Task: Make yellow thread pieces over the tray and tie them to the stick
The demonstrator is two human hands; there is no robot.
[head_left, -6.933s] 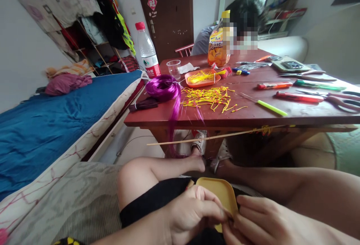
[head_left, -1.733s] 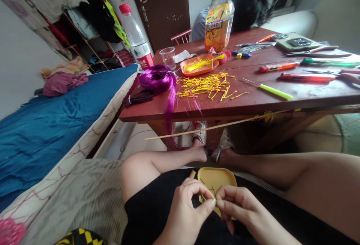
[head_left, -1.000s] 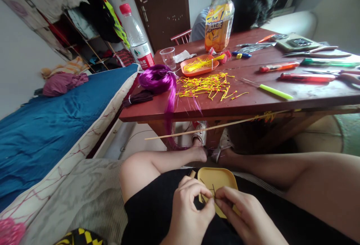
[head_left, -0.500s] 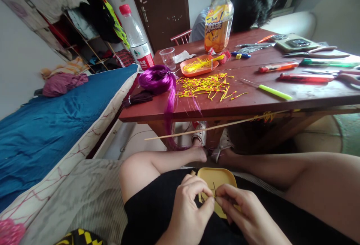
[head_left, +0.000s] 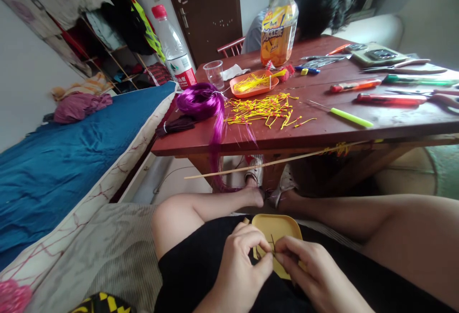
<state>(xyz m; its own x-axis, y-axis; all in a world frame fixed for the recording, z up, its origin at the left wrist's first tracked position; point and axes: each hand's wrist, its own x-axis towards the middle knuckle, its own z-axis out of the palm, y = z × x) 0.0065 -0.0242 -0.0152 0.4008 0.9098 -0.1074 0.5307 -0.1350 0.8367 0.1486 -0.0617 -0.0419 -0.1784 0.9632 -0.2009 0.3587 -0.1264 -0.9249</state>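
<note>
Yellow tray (head_left: 278, 226) on lap (head_left: 195, 267); red table (head_left: 322, 133) ahead; bed (head_left: 71, 152) left.

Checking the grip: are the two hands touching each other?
Touching. Head view shows the left hand and right hand pressing fingertips together over the tray, no gap.

Light: soft daylight, seemingly from 1 o'clock.
Shadows: deep under the counter (head_left: 322, 131).
Edges: wide-angle stretch, right hand (head_left: 315, 279) at 6 o'clock.

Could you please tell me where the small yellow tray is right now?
The yellow tray lies bottom centre in the head view, on the person's black-clad lap, its near edge under the fingertips of the left hand and right hand.
</note>
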